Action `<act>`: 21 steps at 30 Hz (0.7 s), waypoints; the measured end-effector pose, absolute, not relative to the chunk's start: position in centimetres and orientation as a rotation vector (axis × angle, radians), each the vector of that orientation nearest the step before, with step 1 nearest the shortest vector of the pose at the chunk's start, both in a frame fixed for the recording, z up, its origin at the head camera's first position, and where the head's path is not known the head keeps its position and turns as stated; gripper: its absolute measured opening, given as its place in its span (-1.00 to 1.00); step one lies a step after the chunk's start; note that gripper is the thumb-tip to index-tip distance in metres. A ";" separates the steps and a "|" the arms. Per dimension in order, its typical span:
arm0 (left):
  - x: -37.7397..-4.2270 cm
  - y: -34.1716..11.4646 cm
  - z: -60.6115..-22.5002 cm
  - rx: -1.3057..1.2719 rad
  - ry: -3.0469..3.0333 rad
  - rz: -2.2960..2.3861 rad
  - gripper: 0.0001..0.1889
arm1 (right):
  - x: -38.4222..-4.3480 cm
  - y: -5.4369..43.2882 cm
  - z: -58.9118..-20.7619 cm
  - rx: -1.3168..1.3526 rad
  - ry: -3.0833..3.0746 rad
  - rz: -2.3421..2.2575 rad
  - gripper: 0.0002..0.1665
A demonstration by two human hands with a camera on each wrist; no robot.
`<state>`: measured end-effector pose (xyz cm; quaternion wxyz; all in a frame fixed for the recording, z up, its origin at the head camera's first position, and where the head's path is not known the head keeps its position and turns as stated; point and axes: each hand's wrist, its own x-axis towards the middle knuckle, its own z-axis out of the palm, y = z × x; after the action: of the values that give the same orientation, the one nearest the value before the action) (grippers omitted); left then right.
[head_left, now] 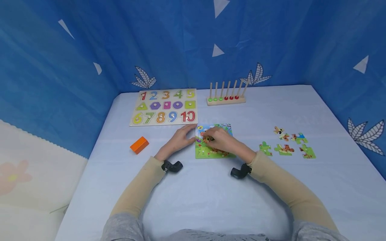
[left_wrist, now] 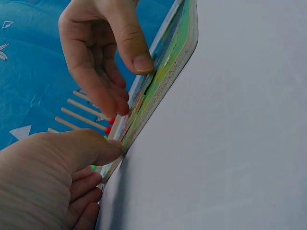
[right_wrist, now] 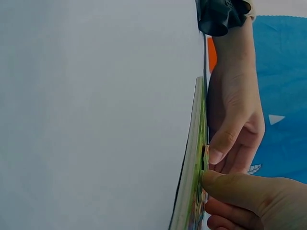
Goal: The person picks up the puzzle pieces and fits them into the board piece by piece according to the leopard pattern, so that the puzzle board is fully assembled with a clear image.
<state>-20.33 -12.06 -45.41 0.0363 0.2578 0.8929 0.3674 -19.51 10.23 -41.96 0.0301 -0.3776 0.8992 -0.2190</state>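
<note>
A small picture-puzzle board (head_left: 200, 155) with a green and blue animal scene lies in front of the person. My right hand (head_left: 221, 139) is bent over it, thumb and fingertips gripping a brown-spotted puzzle piece (head_left: 207, 139) at the board's surface. In the right wrist view a puzzle piece (right_wrist: 206, 155) stands slightly proud beside the thumb. My left hand (head_left: 178, 139) rests at the board's left edge with relaxed fingers; its thumb touches the rim in the left wrist view. Loose puzzle pieces (head_left: 284, 150) lie to the right. The right hand hides part of the picture.
A number-and-shape peg board (head_left: 133, 122) lies at the back left. Behind the puzzle stands a wooden bead rack (head_left: 226, 102) with upright pegs and green and red beads. An orange block (head_left: 139, 145) is left of the left hand. Blue curtain (head_left: 187, 43) encloses the table.
</note>
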 end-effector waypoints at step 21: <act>-20.5 -11.9 -45.5 0.799 2.756 1.130 -0.37 | -19.3 10.4 -42.2 -1.228 2.758 -0.724 -0.64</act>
<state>-20.47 -11.90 -45.50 0.0289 0.2590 0.8932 0.3663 -19.35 10.44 -42.18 0.0186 -0.3956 0.8881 -0.2331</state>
